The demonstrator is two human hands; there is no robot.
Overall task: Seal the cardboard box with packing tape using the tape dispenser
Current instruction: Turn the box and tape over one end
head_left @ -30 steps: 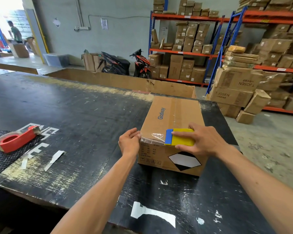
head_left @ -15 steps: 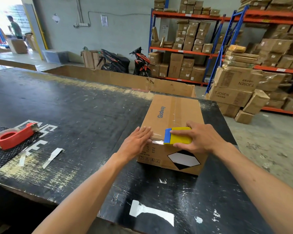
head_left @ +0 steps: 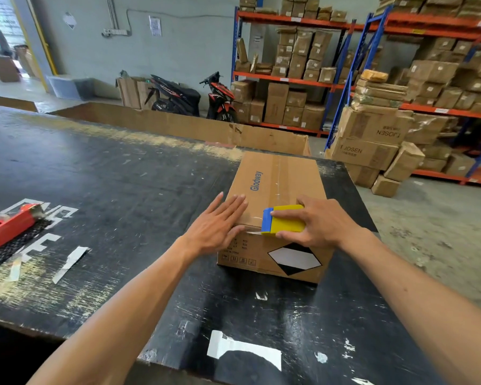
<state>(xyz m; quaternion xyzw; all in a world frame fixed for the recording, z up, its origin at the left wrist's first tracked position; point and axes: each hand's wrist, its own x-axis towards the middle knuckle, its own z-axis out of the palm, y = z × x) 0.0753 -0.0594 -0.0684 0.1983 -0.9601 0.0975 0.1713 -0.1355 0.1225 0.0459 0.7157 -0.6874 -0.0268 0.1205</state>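
A closed cardboard box [head_left: 272,179] marked "Glodway" lies on the black table [head_left: 122,190], with clear tape along its top seam. My right hand [head_left: 321,222] grips a yellow and blue scraper block [head_left: 285,219] and presses it on the box's near top edge. My left hand [head_left: 218,225] lies flat, fingers spread, on the near left corner of the box top. A red tape dispenser [head_left: 7,227] lies far left on a dark mat, away from both hands.
A long low cardboard wall [head_left: 178,126] borders the table's far side. Tape scraps [head_left: 70,262] stick to the table at left. The table's right edge is close to the box. Shelves of boxes [head_left: 372,79] and two motorbikes [head_left: 189,97] stand beyond.
My left hand went from pinching the box's near left corner to lying flat on the top. The right hand with the scraper stayed at the near edge.
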